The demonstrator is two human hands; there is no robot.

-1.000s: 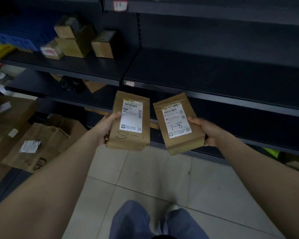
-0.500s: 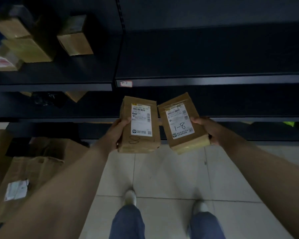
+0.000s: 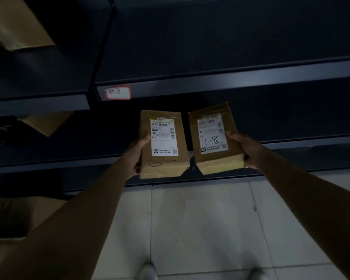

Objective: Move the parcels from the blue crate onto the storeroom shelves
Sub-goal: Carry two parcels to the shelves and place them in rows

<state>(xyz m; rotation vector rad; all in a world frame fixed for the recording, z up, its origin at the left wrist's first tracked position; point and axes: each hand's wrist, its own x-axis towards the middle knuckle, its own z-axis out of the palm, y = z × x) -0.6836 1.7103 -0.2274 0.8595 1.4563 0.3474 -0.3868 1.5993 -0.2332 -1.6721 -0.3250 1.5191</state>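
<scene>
Brown paper parcels, two of them, sit at the centre of the head view, each gripped in one of the person's bare hands and held up side by side in front of dark metal shelves. The left hand (image 3: 136,156) clasps the left parcel (image 3: 163,144) along its left edge, thumb on the front face and fingers hidden behind. This parcel carries a white shipping label with barcodes, and a handwritten mark sits below the label near the parcel's lower edge. The right hand (image 3: 243,148) clasps the right parcel (image 3: 215,138) along its right edge in the same way. Its white label bears the handwritten number 1-8. The two parcels stand nearly upright, tilted slightly apart at the top, with a narrow gap between them.

Above the parcels, a shelf edge (image 3: 230,79) crosses the frame, and a small white tag (image 3: 117,92) with a red border, marked 1-7, is fixed to it at centre left. A cardboard box (image 3: 14,23) rests on a shelf in the upper left of the frame, and the corner of another box (image 3: 47,123) shows on the shelf below it. A flattened carton (image 3: 10,217) lies at the lower left. Pale floor tiles (image 3: 200,229) fill the lower centre, where the tips of two shoes (image 3: 149,272) appear at the bottom edge.
</scene>
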